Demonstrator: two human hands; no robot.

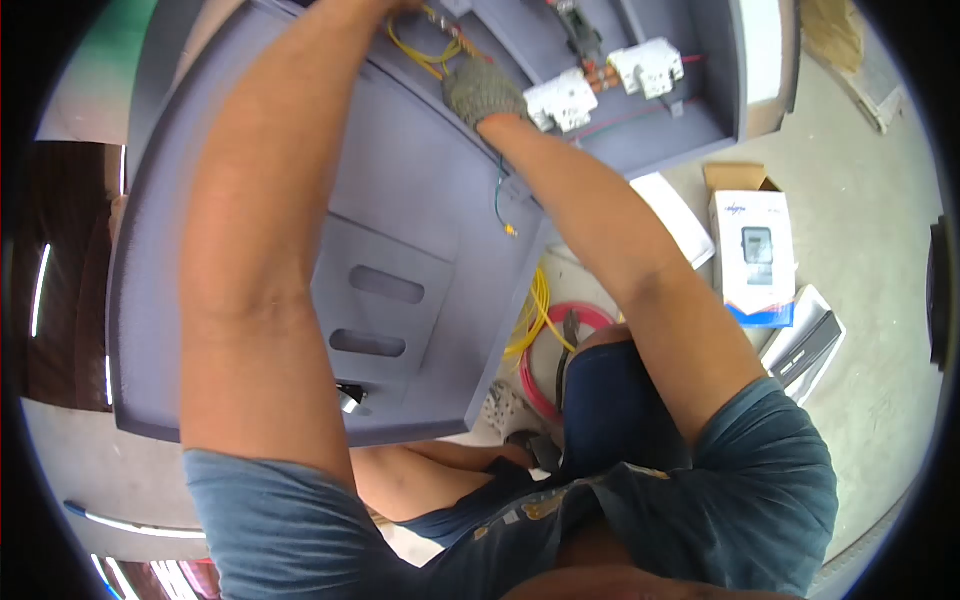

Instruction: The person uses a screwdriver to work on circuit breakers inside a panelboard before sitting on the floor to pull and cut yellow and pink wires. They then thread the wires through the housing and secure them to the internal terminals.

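Observation:
My right hand (485, 93), in a grey knitted glove, reaches into a grey metal cabinet (700, 135). Its fingers look curled, but what they hold, if anything, is hidden. A looped yellow wire (412, 52) runs close beside the glove, near a row of small coppery and red parts (452, 32). Just right of that hand is a white breaker block (562, 100). A second white block (646, 68) sits farther right, with copper pieces between them. My left hand (405, 5) is mostly cut off by the top edge, near the yellow wire; its fingers do not show.
The open cabinet door (410, 190) has two slots and a short green wire (500, 205) hanging near its edge. Yellow wire coils (537, 310) and a red coil (535, 385) lie by my legs. A meter box (755, 255) and a black-and-white package (808, 350) are at right.

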